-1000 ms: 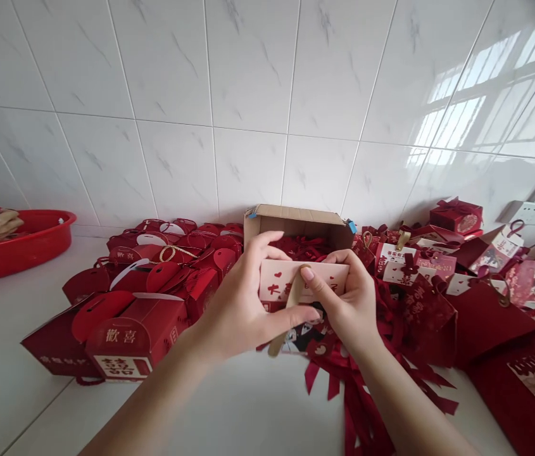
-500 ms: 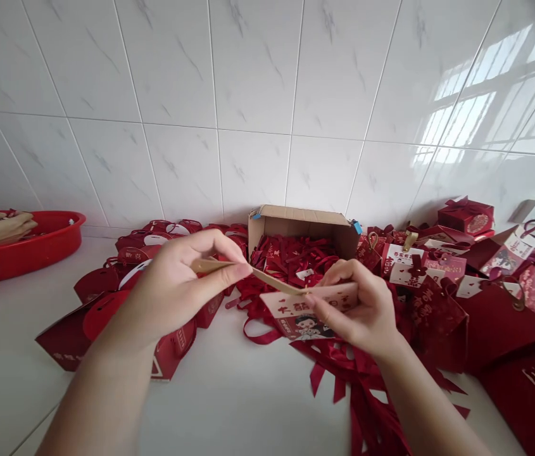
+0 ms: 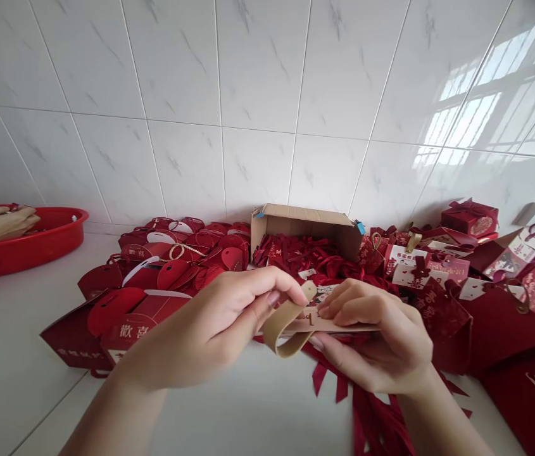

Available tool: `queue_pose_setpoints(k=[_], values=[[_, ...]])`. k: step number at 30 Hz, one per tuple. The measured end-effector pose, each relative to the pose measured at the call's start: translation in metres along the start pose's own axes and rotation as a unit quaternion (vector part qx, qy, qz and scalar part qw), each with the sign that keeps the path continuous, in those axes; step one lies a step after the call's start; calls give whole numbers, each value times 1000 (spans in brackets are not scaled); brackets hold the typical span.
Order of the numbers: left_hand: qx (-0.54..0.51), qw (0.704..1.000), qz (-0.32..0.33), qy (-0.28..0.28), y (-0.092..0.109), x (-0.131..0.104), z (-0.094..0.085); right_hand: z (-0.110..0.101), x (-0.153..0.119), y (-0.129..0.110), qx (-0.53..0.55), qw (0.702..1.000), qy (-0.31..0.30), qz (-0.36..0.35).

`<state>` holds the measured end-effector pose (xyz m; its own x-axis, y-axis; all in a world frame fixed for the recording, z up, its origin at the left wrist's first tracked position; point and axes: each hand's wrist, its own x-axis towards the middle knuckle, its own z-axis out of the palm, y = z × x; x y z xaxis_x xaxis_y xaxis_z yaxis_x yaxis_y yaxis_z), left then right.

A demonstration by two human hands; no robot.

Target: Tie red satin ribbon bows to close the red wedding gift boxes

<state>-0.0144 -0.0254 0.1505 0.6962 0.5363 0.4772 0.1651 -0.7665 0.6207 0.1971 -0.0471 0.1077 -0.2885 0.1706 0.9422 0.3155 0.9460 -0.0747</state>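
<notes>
My left hand (image 3: 243,310) pinches a tan strap (image 3: 280,329) near its free end, which has a small hole. The strap curls into a loop against the edge of a printed gift box (image 3: 343,326). My right hand (image 3: 381,329) grips that box, thumb below and fingers on top, and hides much of it. Its visible face is pale with reddish lettering. Whether the strap's other end is fixed to the box is hidden.
An open cardboard box (image 3: 308,212) full of red ribbons stands by the tiled wall. Red gift boxes (image 3: 144,316) crowd the left, more bags and boxes (image 3: 509,316) the right. Loose ribbons (image 3: 376,418) trail forward. Another person's hand (image 3: 6,225) reaches into a red basin (image 3: 53,244).
My left hand has moved right, bending the strap from nearly straight into a loop. The gift box has been turned in my right hand, so its picture side no longer faces me.
</notes>
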Motion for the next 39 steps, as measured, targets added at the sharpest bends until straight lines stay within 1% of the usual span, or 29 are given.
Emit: queue_pose_setpoints(k=[2,3,5,8,12,15,19,25,31,39], values=[[-3,1000,10,-18,-2,1,1,-1,0,0,-2,1000,2,-2],[-1,1000,21,-18,-4,2,2,-2,0,-1,-3,1000,4,-2],[17,999,46,9,-5,4,4,-2,0,-1,-3,1000,6,-2],[39,996,65,53,-6,7,9,-3,-1,0,-3,1000,5,1],[1,991,80,105,-5,9,15,-4,-3,0,-3,1000,3,11],[-30,988,91,121,-4,10,18,-5,-2,1,0,1000,6,14],[-53,988,93,115,-3,11,19,-7,-1,0,3,1000,5,7],[-59,986,106,117,-2,11,19,-9,0,-1,3,1000,1,7],[-58,988,116,89,-1,8,17,-8,0,-2,15,1000,4,10],[-105,986,98,82,-1,9,17,-7,1,-4,26,1000,12,4]])
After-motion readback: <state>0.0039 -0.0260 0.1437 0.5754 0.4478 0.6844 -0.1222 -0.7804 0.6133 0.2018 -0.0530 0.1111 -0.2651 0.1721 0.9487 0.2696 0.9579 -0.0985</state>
